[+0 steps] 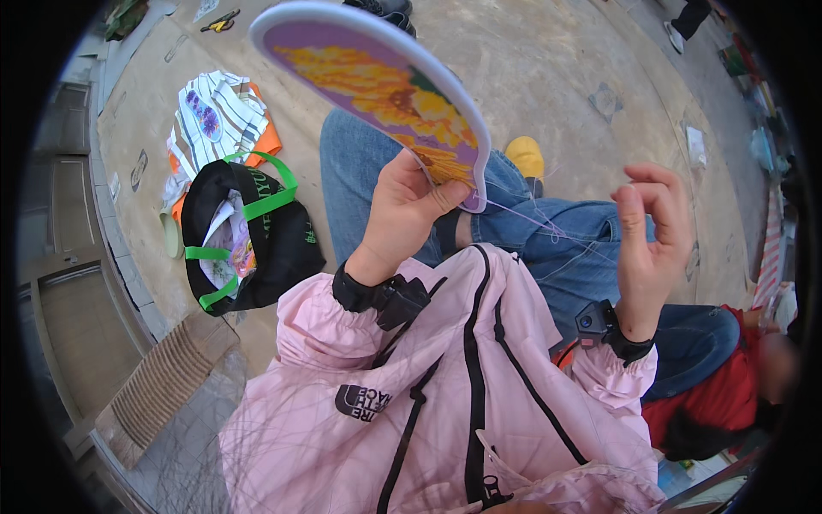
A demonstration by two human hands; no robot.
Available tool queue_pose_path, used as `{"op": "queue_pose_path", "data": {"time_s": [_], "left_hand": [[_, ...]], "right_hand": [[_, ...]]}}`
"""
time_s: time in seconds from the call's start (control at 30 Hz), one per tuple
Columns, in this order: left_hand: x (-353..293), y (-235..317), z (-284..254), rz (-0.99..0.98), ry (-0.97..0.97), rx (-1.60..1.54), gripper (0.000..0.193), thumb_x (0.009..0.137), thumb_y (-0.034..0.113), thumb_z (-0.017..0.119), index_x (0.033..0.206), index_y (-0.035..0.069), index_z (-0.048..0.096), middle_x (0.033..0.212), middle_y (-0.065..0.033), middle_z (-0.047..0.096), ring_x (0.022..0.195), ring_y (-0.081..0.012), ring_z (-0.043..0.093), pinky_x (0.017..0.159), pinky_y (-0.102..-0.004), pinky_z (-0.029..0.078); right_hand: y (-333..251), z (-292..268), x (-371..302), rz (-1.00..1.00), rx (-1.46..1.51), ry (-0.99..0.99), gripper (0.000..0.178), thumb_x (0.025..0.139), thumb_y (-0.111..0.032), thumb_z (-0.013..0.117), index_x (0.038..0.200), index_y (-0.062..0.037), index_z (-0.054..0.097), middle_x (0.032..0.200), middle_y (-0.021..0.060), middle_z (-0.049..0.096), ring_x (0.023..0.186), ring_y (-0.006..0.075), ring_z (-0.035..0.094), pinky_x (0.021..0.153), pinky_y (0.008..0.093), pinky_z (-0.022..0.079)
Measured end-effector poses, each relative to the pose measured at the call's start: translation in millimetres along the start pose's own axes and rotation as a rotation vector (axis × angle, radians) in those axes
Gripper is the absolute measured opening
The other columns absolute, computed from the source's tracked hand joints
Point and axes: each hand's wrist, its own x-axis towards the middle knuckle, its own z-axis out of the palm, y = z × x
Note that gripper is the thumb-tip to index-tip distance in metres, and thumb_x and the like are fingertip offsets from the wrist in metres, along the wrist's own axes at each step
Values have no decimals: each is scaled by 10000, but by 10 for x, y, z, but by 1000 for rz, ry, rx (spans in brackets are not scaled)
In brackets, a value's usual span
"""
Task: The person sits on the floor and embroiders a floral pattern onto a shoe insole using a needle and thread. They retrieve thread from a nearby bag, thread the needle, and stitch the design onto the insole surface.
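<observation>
My left hand (404, 210) grips the narrow end of an embroidered insole (385, 94), thumb on its face. The insole is tilted up, with a purple ground, orange and yellow flowers and a pale blue edge. A loose lilac thread (522, 216) trails from its lower end toward my right side, over my jeans. To the right of the insole and apart from it, my right hand (655, 227) is raised, its fingers bent and the thumb apart from them. Nothing shows between thumb and fingers; whether the thread reaches this hand is unclear.
A black bag (291, 244) with green handles stands at left. Beyond it, another purple insole (204, 116) lies on striped cloth (235, 111). Yellow-handled scissors (220, 22) lie at the far left. A person in red (706, 390) sits close at right. Ribbed cardboard (167, 385) lies near left.
</observation>
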Motion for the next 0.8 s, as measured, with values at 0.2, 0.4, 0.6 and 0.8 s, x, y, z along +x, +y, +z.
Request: {"op": "queue_pose_path", "data": {"time_s": [0.2,0.4,0.6,0.8], "left_hand": [[170,-36,-23,241,-309,273,234,830,35,730,933,81,525,913,-46,548,815,-112,527,709,-199,445],[-86,105,312,-100,-82,61,206,875,77,714,954,80,523,906,-54,543,820,-150,549,736,-255,461],[-88,266,231,-128,31,-68,326,899,198,688,1106,0,533,931,-119,610,809,-183,587,718,-284,480],[-127,306,96,-329,-41,-260,369,914,97,627,1247,-44,553,1140,-125,672,995,-173,664,912,-295,508]], "right_hand": [[-127,584,-113,536,740,-497,117,893,-123,701,863,-16,665,882,20,625,719,59,537,607,212,408],[137,715,-117,631,1251,-454,132,954,-159,635,892,-43,630,873,20,606,757,86,542,697,228,434],[582,115,99,593,1942,-172,74,1018,-106,494,1037,-34,494,823,33,455,671,78,443,654,234,413],[1149,-811,52,379,1187,-78,120,1029,-135,493,958,-38,485,787,14,413,557,52,302,501,184,277]]}}
